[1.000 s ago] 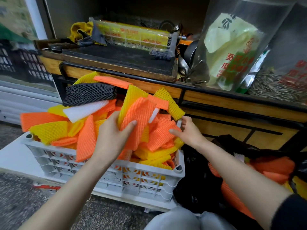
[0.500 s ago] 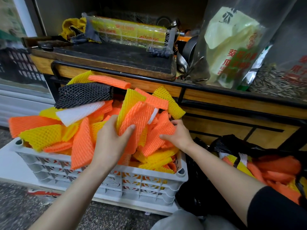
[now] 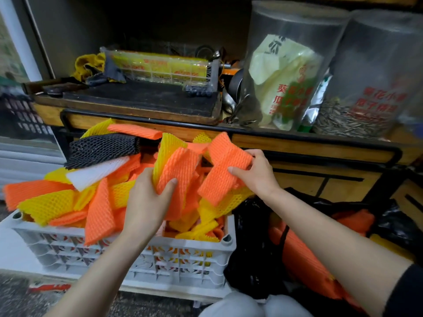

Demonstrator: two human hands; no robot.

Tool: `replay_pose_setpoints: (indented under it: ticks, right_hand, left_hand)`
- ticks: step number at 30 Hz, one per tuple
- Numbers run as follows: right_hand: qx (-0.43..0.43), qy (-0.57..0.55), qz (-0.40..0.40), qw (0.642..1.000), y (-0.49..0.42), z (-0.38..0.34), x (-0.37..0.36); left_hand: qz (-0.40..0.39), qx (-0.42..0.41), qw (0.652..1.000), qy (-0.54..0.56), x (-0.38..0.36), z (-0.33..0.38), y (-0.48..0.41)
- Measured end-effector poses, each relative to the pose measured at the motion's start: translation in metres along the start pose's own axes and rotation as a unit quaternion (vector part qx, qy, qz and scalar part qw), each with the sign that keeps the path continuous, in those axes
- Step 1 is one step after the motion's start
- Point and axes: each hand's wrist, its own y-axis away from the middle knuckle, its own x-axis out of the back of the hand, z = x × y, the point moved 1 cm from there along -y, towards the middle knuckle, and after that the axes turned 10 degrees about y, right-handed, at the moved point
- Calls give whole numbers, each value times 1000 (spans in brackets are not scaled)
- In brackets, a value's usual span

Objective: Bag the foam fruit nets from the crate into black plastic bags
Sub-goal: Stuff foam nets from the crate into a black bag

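Holding tight is needed: orange foam nets [image 3: 180, 170] are squeezed in the left grip [image 3: 146, 202] and the right grip [image 3: 256, 175], to be lifted into the black bag [image 3: 251, 259].

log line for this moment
left hand: grips net bundle | right hand: grips orange net | crate: heaped | black bag: part filled

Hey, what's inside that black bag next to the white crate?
Orange foam nets lie piled inside the black bag, showing on both sides of the right forearm. What lies deeper, and how full it is, is hidden by the forearm and the bag's dark folds.
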Motion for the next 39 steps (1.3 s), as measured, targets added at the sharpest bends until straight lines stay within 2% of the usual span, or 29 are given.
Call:
replay_pose_setpoints:
  ticks: [7,19,22,27,30,36,39]
  right_hand:
    - [52,-65,86,993,31,-15,65]
    - [21,-147,166,975,77,28,182]
    - [-9,-122,180,976,96,50,203]
    - [-99,-100,131,981,120,105,216]
    - [-135,-71,134,979,128,132,221]
    - [-134,4,169,976,127,147,228]
    - [-103,38,146,983,124,144,217]
  left_hand:
    - [-13,-43,999,10,-27,43,8]
    - [-44,-98,990,90,-101,131,35]
    - [-73,-117,986,94,-124,146,48]
    - [-128,-124,982,54,-157,158,76]
    - [-145,-113,982,44,-166,161,83]
    - [-163,-115,979,48,-168,163,86]
    - [-165,-117,978,48,-168,161,86]
